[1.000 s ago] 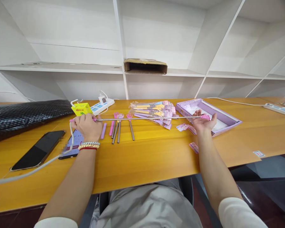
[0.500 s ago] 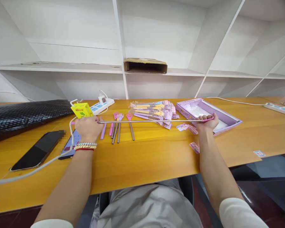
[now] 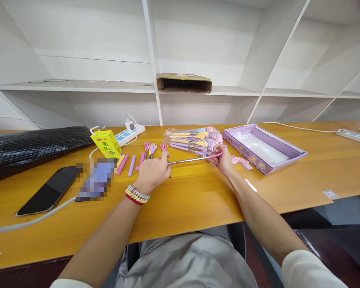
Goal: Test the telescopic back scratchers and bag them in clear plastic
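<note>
Between my hands runs a telescopic back scratcher [image 3: 187,161] with a thin metal rod. My left hand [image 3: 154,171] is closed around its left end, where a bit of pink handle pokes out. My right hand [image 3: 223,159] grips the pink end on the right. Just beyond my left hand lie several more back scratchers with claw heads, one with a pink claw [image 3: 164,147] and one with a lilac claw [image 3: 153,148]; my hand covers part of their rods. Left of these lie a lilac handle [image 3: 132,165] and a pink handle [image 3: 123,165].
Bagged back scratchers [image 3: 192,140] lie behind, beside an open purple box [image 3: 265,166]. Small pink cards [image 3: 245,163] rest near my right hand. A yellow carton [image 3: 107,145], power strip [image 3: 129,134], phone [image 3: 49,190] and white cable [image 3: 33,221] occupy the left side.
My hands have come closer together, and the back scratcher's rod between them is much shorter. My left hand moved right, baring the handles by the carton; my right hand moved left.
</note>
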A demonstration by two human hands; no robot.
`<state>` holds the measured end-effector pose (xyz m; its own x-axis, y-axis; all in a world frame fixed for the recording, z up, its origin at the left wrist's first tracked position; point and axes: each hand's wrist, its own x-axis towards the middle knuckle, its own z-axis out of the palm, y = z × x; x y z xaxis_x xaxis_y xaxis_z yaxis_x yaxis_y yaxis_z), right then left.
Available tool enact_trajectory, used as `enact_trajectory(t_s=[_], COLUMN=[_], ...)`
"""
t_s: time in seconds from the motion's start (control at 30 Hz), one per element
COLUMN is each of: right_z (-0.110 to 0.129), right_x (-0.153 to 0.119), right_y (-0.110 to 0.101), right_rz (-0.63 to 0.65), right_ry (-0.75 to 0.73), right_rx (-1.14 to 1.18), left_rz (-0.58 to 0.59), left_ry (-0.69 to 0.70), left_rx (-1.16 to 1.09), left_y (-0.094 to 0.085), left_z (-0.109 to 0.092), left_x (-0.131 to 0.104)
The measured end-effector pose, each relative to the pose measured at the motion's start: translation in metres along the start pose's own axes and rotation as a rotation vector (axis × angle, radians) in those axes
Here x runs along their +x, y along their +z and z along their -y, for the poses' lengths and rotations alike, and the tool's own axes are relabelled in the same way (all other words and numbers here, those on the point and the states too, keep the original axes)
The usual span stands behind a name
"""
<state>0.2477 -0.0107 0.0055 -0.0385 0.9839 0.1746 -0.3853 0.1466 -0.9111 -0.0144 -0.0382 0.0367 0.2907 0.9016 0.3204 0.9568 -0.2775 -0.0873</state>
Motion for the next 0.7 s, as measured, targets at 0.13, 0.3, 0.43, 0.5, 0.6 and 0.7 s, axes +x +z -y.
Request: enact_trajectory(t_s=[0.13,0.3,0.43,0.5,0.6,0.7], right_z=[-0.008,-0.022,-0.025,-0.022,-0.018,-0.018], right_x=[-0.003,-0.016,-0.021,-0.018,-0.012,-0.010], right_y=[0.002,0.025,0.041,0.039,0.032,0.027], right_rz=[0.090,0.248,0.298,0.292,0.276,0.214], right_ry=[0.029,0.026,0.002,0.019,0.036,0.041], right_rx=[-0.083,-0.291,-0.249,-0.191,-0.054,0.028], left_rz=[0.013,0.062,0.075,0.059,0.007,-0.040], left_ry=[-0.005,0.108,0.135,0.161,0.230,0.262], left_rx=[0.010,-0.003,-0.077,-0.133,-0.184,-0.166], left_y=[0.000,0.003,0.007,0.009,0.010,0.011], left_z=[0.001,-0.019,-0.035,-0.038,-0.037,-0.034], left_x=[-0.001,-0.006,-0.010,-0.010,-0.008,-0.005])
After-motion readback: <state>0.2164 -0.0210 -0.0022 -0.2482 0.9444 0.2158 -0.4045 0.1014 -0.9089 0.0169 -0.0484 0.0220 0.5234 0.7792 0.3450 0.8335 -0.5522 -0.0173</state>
